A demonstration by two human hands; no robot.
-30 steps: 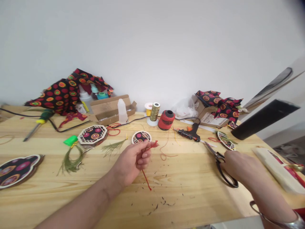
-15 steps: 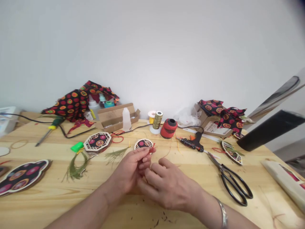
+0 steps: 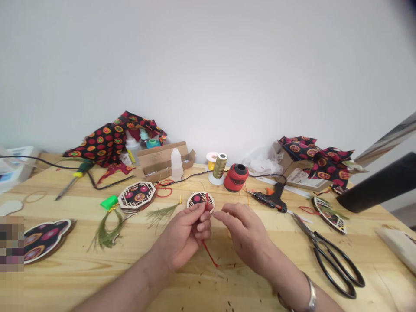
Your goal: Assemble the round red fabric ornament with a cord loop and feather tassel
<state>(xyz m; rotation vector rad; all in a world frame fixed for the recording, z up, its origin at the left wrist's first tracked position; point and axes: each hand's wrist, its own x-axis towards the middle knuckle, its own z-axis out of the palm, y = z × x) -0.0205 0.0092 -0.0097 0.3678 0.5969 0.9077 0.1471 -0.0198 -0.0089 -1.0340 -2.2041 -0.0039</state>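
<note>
Pinching red cord in the left hand, in front of a round ornament at one o'clock; holding the right hand close by at three o'clock, with fingers loosely apart.

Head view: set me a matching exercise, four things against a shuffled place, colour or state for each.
1 cord
2 scissors
3 screwdriver
4 glue gun

A green-and-yellow-handled
B between the red spool and the scissors
C pinched in the left hand
D black-handled, with two loops

Pairs: 1-C, 2-D, 3-A, 4-B
</note>
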